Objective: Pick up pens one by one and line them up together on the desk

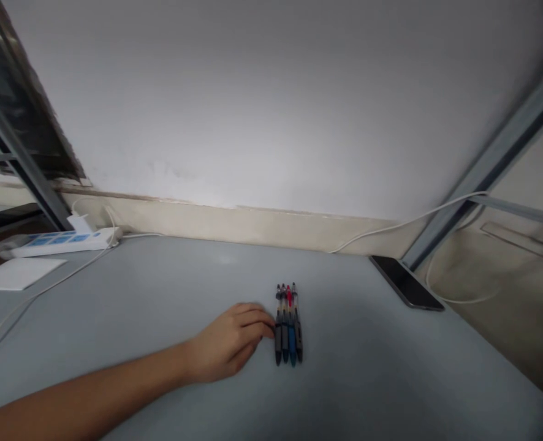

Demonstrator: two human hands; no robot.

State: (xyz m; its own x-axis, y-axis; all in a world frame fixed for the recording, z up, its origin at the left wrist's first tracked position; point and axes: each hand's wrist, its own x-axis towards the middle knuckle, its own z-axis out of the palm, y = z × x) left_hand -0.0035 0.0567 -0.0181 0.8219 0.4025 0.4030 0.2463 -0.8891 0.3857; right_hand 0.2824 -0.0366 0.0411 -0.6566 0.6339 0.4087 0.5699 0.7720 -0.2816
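Several click pens (285,334) lie side by side on the grey table, their clicker ends pointing toward the wall. Most have dark grips and clear barrels; one has a blue grip (292,343), and a red clip shows among the far ends. My left hand (232,343) rests palm down just left of the row. Its fingers are loosely bent, with the fingertips at the side of the leftmost pen and the thumb apart below. Nothing is gripped in it. My right hand is out of view.
At the far right edge lies a dark phone (407,283). On the left stand a white power strip (64,241) with a plugged-in charger and a flat white item (21,274). A white cable (64,278) crosses the table's left side. Metal posts (483,165) rise at both sides.
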